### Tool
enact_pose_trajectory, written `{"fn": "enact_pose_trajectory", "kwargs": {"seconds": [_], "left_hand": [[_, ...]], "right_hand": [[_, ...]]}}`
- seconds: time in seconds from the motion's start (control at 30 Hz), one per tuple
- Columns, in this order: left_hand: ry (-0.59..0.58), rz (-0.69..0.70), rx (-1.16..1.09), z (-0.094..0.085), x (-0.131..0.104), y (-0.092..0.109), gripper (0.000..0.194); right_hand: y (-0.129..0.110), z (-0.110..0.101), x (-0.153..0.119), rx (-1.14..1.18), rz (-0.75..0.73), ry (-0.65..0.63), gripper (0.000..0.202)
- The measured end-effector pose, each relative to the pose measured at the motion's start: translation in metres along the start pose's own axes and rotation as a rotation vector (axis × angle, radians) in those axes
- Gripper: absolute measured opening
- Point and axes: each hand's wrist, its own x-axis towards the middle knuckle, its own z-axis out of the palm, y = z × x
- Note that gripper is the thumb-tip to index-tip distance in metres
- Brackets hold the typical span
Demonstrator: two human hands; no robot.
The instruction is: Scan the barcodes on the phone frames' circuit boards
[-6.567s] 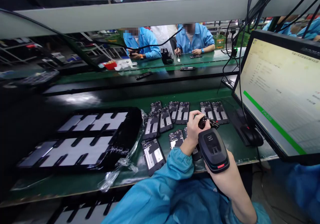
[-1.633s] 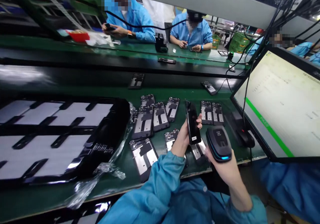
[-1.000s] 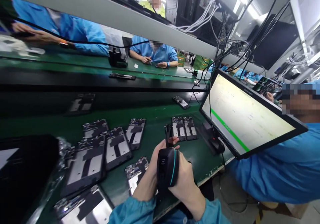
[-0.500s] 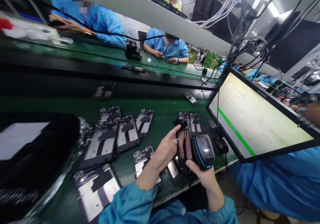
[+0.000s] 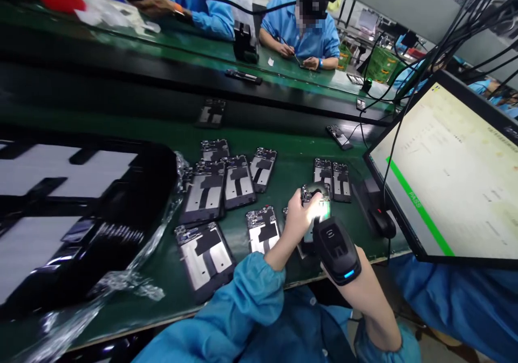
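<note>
Left hand [image 5: 300, 212]: closed on an opened phone [image 5: 324, 190], the thumb laid across it.
Right hand [image 5: 356, 282]: wrapped around a scanner [image 5: 336, 251], whose handle is largely hidden.
Held phone: raised above the green table [image 5: 293, 146], just beyond the scanner; a bright white and green patch is cast on it.
Stage: a reading of this phone is judged to be under way, its completion unconfirmed.
Monitor [image 5: 465, 179]: a green bar marked PASS is shown; whether it belongs to the held phone cannot be told.
Phone group [image 5: 238, 184]: six opened phones are laid left of the hands, boards exposed; another is partly hidden beneath the hands.
Phone pair [image 5: 341, 184]: two are set side by side beyond the held phone.
Done and left: finished and remaining phones cannot be told apart.
Tray [image 5: 158, 177]: partly out of view; no phone can be made out in it.
</note>
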Motion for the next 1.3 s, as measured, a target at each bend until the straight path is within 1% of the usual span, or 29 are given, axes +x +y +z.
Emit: {"fn": "enact_pose_trajectory", "kwargs": {"seconds": [0.07, 0.17, 0.3, 0.4, 0.5, 0.6, 0.67, 0.73, 0.8, 0.87, 0.93, 1.0, 1.13, 1.3], "left_hand": [[0.010, 0.031, 0.047, -0.001, 0.000, 0.002, 0.027], [0.023, 0.018, 0.094, -0.002, 0.001, 0.002, 0.026], [0.029, 0.002, 0.116, -0.003, 0.003, -0.002, 0.027], [0.035, 0.033, 0.123, -0.005, 0.004, -0.003, 0.029], [0.076, 0.084, 0.140, -0.007, 0.004, -0.002, 0.033], [0.147, 0.112, 0.154, -0.009, 0.001, 0.000, 0.040], [0.149, 0.116, 0.175, -0.010, -0.003, 0.003, 0.041], [0.124, 0.110, 0.192, -0.011, -0.009, 0.005, 0.040], [0.121, 0.101, 0.165, -0.011, -0.013, 0.008, 0.039], [0.118, 0.101, 0.107, -0.013, -0.013, 0.010, 0.038], [0.123, 0.108, 0.052, -0.014, -0.012, 0.012, 0.038], [0.135, 0.125, 0.032, -0.016, -0.009, 0.013, 0.039], [0.175, 0.154, 0.120, -0.020, -0.011, 0.016, 0.035], [0.221, 0.205, 0.274, -0.023, -0.018, 0.017, 0.027]], "right_hand": [[0.001, 0.002, 0.006, 0.003, -0.005, 0.006, 0.015], [0.006, 0.002, 0.009, -0.004, 0.012, 0.019, 0.015], [0.012, 0.002, 0.010, 0.010, 0.060, -0.014, 0.020], [0.012, 0.003, 0.010, 0.020, 0.074, -0.027, 0.025], [0.006, 0.003, 0.008, 0.013, 0.053, -0.026, 0.026], [-0.004, 0.006, 0.005, 0.042, -0.036, -0.046, 0.035], [-0.011, 0.010, 0.006, 0.053, -0.093, -0.046, 0.041], [-0.018, 0.016, 0.010, 0.048, -0.122, -0.016, 0.040], [-0.023, 0.021, 0.014, 0.043, -0.126, 0.012, 0.036], [-0.026, 0.024, 0.016, 0.046, -0.107, 0.000, 0.034], [-0.027, 0.022, 0.016, 0.050, -0.078, -0.017, 0.037], [-0.026, 0.018, 0.013, 0.043, -0.055, -0.007, 0.042], [-0.027, 0.013, 0.006, -0.008, -0.034, 0.043, 0.038], [-0.031, 0.013, 0.000, -0.038, -0.078, 0.045, 0.035]]}}
